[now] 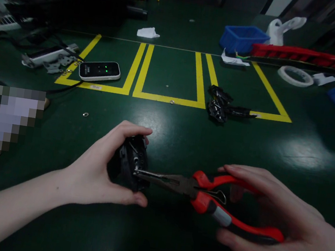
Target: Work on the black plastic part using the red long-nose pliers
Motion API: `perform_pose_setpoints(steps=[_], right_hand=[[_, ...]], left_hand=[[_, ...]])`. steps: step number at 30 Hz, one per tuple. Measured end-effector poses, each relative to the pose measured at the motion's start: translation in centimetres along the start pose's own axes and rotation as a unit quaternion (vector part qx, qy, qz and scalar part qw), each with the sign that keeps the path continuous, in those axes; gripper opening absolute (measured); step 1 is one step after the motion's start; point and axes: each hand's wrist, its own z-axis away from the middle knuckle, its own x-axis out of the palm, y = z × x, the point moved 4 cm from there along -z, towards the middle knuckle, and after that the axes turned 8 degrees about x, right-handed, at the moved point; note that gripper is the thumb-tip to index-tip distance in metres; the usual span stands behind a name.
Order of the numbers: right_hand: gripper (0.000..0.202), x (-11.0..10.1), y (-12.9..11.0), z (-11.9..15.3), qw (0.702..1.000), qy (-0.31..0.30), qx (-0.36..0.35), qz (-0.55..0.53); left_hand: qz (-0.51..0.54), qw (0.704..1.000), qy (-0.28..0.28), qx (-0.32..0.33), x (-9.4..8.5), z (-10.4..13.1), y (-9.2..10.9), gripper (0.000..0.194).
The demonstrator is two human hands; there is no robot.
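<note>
— Near the table's point(165, 142) six-o'clock edge, what are the hands doing?

— Left hand point(98, 174) comes in from eight o'clock, forearm low, palm turned toward three. Its fingers arch over a black part point(132, 166) and the thumb lies under it, so the hand is cupped tight round the part, holding it just above the table.

— And the other?

— Right hand point(281, 224) enters from four o'clock, fingers stretched toward nine. It is wrapped round the red handles of the pliers point(196, 187), fingers over the upper handle, thumb beneath the lower one. The handles stand a little apart, so the squeeze is only partial.

— Which way do the pliers run?

— Long axis lies nearly level, three to nine, nose pointing at nine. The slim nose looks almost closed and its tip meets the part's three-o'clock face; whether it nips anything there I cannot tell.

— What lies beyond?

— At twelve, yellow tape point(168, 99) marks boxes on the green top. A pile of black parts point(220, 106) sits at one o'clock on the tape line. A small device point(99, 70) with green lights lies at eleven, a washer point(86, 114) nearer, at ten. Blue bin point(243, 38) and red tray point(314, 58) stand far off at one to two.
</note>
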Motion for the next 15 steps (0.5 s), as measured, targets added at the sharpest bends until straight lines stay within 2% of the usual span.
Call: perform_pose_setpoints(steps=[6, 11, 15], right_hand=[[0.054, -0.49, -0.03, -0.08, 0.998, 0.031, -0.016, 0.050], [0.053, -0.75, -0.28, -0.13, 0.994, 0.031, -0.038, 0.095], [0.052, -0.60, -0.15, 0.10, 0.995, 0.047, -0.026, 0.089]], left_hand=[[0.032, 0.999, -0.007, 0.012, 0.08, -0.08, 0.21, 0.081], [0.056, 0.998, 0.035, -0.003, -0.25, -0.09, -0.11, 0.069], [0.015, 0.998, 0.051, 0.017, -0.55, -0.31, 0.17, 0.069]])
